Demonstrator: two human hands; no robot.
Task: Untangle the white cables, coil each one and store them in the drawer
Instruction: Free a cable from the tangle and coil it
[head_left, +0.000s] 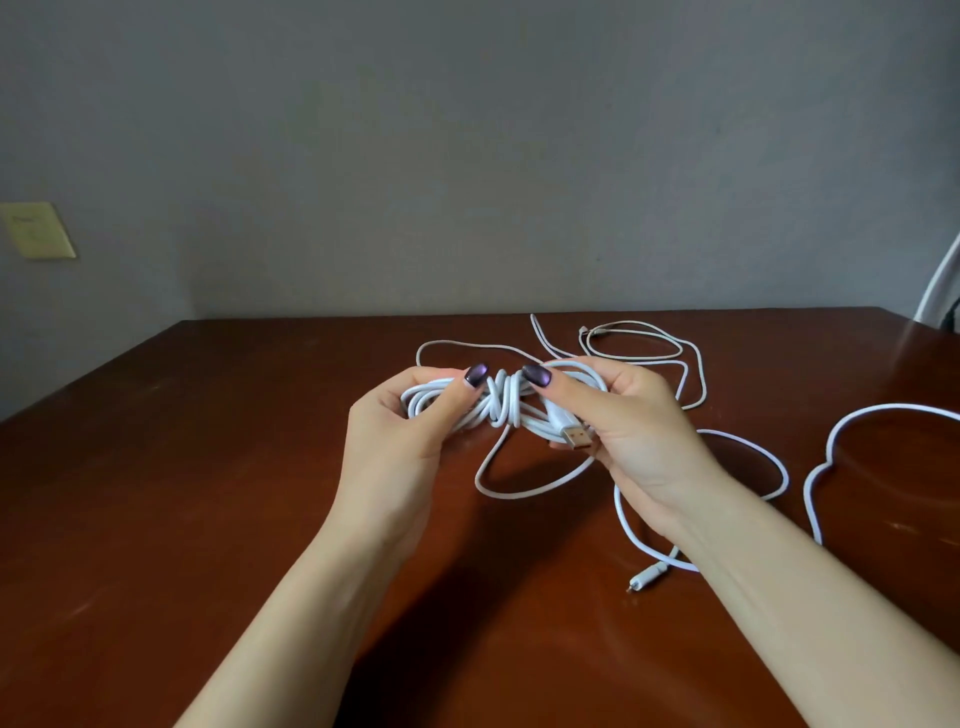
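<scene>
**Coiled white cable held in both grips above the worktop**

The left grip (410, 415) is clenched round one end of a white cable bundle (501, 402), thumb laid across the top and fingers curled beneath. The right grip (623, 421) grasps the other end in the same way. A USB plug (576, 435) juts out from between its fingers, pointing toward the person. Several turns of cable cinch the bundle tightly at its middle, between the two thumbs, so that it flares out on either side. One slack loop (519, 491) sags from the bundle toward the brown worktop (208, 467).

Three more white cables lie loose on the worktop, none of them coiled:

- A thin cable (649, 358) sprawls in open loops near the far edge, behind the right grip.
- A second cable (753, 441) curves beneath the right wrist and ends in a small plug (647, 578) nearer the person.
- A thicker cable (883, 410) traces a wide outline well off to the right and runs out of view.

A yellowish wall plate (39, 231) sits on the grey wall at far left.
</scene>
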